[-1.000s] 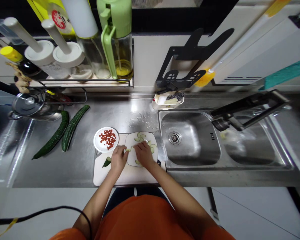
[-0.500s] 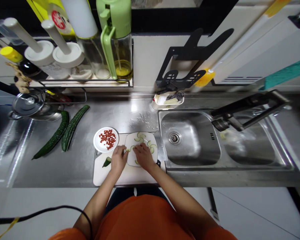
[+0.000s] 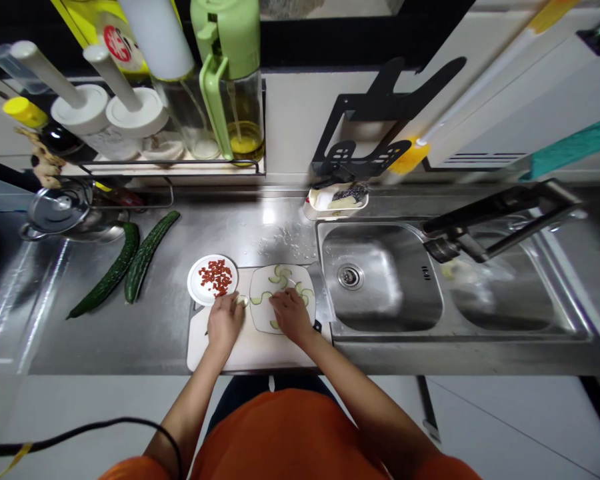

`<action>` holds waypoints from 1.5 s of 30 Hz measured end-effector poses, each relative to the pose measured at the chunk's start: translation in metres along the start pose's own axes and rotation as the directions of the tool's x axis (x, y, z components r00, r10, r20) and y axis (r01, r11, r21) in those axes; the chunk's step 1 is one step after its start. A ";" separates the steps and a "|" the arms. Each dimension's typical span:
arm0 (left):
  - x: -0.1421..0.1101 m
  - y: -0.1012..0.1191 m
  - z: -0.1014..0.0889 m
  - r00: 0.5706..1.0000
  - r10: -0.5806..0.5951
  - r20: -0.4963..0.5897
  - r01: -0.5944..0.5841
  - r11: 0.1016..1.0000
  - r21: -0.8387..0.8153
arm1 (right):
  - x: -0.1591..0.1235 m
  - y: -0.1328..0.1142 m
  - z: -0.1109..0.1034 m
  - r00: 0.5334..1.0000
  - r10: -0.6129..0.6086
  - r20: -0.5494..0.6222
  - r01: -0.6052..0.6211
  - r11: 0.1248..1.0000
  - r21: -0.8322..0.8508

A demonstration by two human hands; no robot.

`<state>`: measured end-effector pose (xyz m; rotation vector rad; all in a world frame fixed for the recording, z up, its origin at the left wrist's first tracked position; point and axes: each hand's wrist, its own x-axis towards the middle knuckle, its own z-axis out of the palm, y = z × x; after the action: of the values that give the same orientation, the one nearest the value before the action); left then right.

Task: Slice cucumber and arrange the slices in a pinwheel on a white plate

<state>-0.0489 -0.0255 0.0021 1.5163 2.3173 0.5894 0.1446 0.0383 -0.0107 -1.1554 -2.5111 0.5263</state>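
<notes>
My left hand (image 3: 225, 327) is closed, with pale cucumber slices (image 3: 241, 301) at its fingertips, just left of the white square plate (image 3: 260, 320). My right hand (image 3: 293, 317) reaches over that plate, fingertips pinched together near its middle; what they hold, if anything, is hidden. Curved cucumber slices (image 3: 280, 272) lie on the plate in small groups. The plate rests on a white cutting board (image 3: 253, 357). A short cucumber piece on the board is mostly covered by my left hand. Beyond that hand, a round white plate (image 3: 195, 289) carries chopped red bits (image 3: 216, 276).
Two whole cucumbers (image 3: 149, 257) lie on the steel counter at the left. A knife blade (image 3: 323, 297) shows along the board's right edge, beside the double sink (image 3: 380, 320). A rack (image 3: 180, 163) of jars and an oil bottle (image 3: 247, 130) stands at the back left.
My left hand has moved left from the plate's edge, now covering most of the cucumber piece. Slices it hid on the plate's left side now show. My right hand has shifted slightly right.
</notes>
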 end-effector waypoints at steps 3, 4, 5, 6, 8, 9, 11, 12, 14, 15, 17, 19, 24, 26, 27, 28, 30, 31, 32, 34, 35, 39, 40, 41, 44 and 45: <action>-0.001 0.000 -0.001 0.999 0.003 0.051 -0.013 0.983 0.181 | -0.003 0.000 -0.002 1.000 0.013 -0.017 -0.013 1.000 0.013; -0.001 0.002 -0.001 0.998 0.007 0.070 -0.023 0.972 0.232 | -0.004 0.000 -0.003 1.000 0.014 -0.019 -0.014 1.000 0.016; -0.001 0.004 0.000 0.996 0.009 0.086 -0.033 0.961 0.276 | -0.005 0.000 -0.004 1.000 0.015 -0.019 -0.014 1.000 0.018; -0.001 0.006 0.000 0.995 0.011 0.098 -0.041 0.950 0.310 | -0.006 -0.001 -0.005 1.000 0.015 -0.020 -0.015 1.000 0.020; -0.001 0.010 0.001 0.994 0.009 0.105 -0.046 0.934 0.354 | -0.008 -0.001 -0.006 1.000 0.017 -0.021 -0.017 1.000 0.023; 0.000 0.011 0.001 0.995 0.006 0.103 -0.043 0.931 0.363 | -0.008 -0.002 -0.007 1.000 0.019 -0.022 -0.019 1.000 0.025; 0.000 0.014 0.002 0.995 -0.006 0.098 -0.030 0.930 0.366 | -0.009 -0.002 -0.007 1.000 0.020 -0.023 -0.019 0.999 0.029; 0.001 0.014 0.002 0.995 -0.013 0.096 -0.023 0.932 0.361 | -0.010 -0.003 -0.008 0.999 0.019 -0.026 -0.018 0.999 0.032; 0.001 0.014 0.003 0.995 -0.024 0.095 -0.011 0.938 0.347 | -0.011 -0.004 -0.008 0.999 0.015 -0.035 -0.014 0.999 0.039; 0.001 0.014 0.003 0.995 -0.028 0.094 -0.006 0.940 0.342 | -0.011 -0.005 -0.008 0.999 0.013 -0.040 -0.012 0.999 0.042; 0.001 0.014 0.005 0.996 -0.030 0.083 0.000 0.942 0.334 | -0.011 -0.006 -0.009 0.999 0.013 -0.048 -0.011 0.999 0.048; 0.000 0.014 0.007 0.998 -0.016 0.068 -0.007 0.944 0.329 | -0.011 -0.007 -0.010 0.999 0.013 -0.051 -0.010 0.999 0.050; -0.004 0.014 0.010 0.999 0.023 0.037 -0.034 0.948 0.318 | -0.013 -0.007 -0.011 0.996 -0.009 -0.084 0.013 0.999 0.047; -0.005 0.012 0.011 0.999 0.028 0.031 -0.036 0.952 0.304 | -0.013 -0.007 -0.011 0.996 -0.013 -0.089 0.017 0.999 0.049; -0.005 0.012 0.011 0.999 0.028 0.028 -0.035 0.954 0.298 | -0.014 -0.007 -0.011 0.996 -0.013 -0.089 0.018 0.999 0.050; -0.005 0.011 0.012 0.999 0.023 0.025 -0.029 0.955 0.296 | -0.014 -0.007 -0.011 0.996 -0.014 -0.087 0.018 0.999 0.051; -0.005 0.011 0.013 1.000 0.010 0.021 -0.016 0.954 0.299 | -0.015 -0.007 -0.010 0.996 -0.016 -0.084 0.020 0.999 0.050; -0.005 0.011 0.014 1.000 0.005 0.021 -0.011 0.953 0.303 | -0.016 -0.008 -0.010 0.996 -0.019 -0.084 0.023 0.999 0.049; -0.004 0.011 0.015 1.000 -0.002 0.021 -0.005 0.952 0.307 | -0.016 -0.008 -0.010 0.996 -0.021 -0.084 0.025 0.999 0.048; -0.004 0.013 0.016 1.000 -0.013 0.024 0.005 0.951 0.308 | -0.018 -0.009 -0.009 0.996 -0.020 -0.088 0.024 0.999 0.045; -0.004 0.014 0.016 1.000 -0.018 0.024 0.010 0.952 0.306 | -0.019 -0.010 -0.009 0.996 -0.017 -0.090 0.021 0.999 0.044; -0.005 0.019 0.015 0.999 -0.031 0.017 0.024 0.953 0.302 | -0.022 -0.010 -0.010 0.995 -0.015 -0.097 0.020 0.998 0.059; -0.006 0.020 0.015 0.999 -0.032 0.014 0.026 0.953 0.302 | -0.022 -0.010 -0.010 0.995 -0.016 -0.096 0.022 0.998 0.064; -0.006 0.021 0.014 0.999 -0.031 0.013 0.026 0.954 0.299 | -0.023 -0.010 -0.010 0.996 -0.014 -0.093 0.020 0.997 0.070; -0.007 0.019 0.011 0.999 -0.034 0.036 0.023 0.965 0.262 | -0.024 -0.009 -0.010 0.997 -0.005 -0.077 0.012 0.996 0.083; -0.007 0.018 0.011 0.998 -0.037 0.051 0.024 0.971 0.239 | -0.024 -0.009 -0.010 0.997 -0.003 -0.072 0.009 0.996 0.088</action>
<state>-0.0265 -0.0239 0.0022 1.5730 2.4353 0.2639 0.1575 0.0161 -0.0010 -1.1140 -2.4044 0.5777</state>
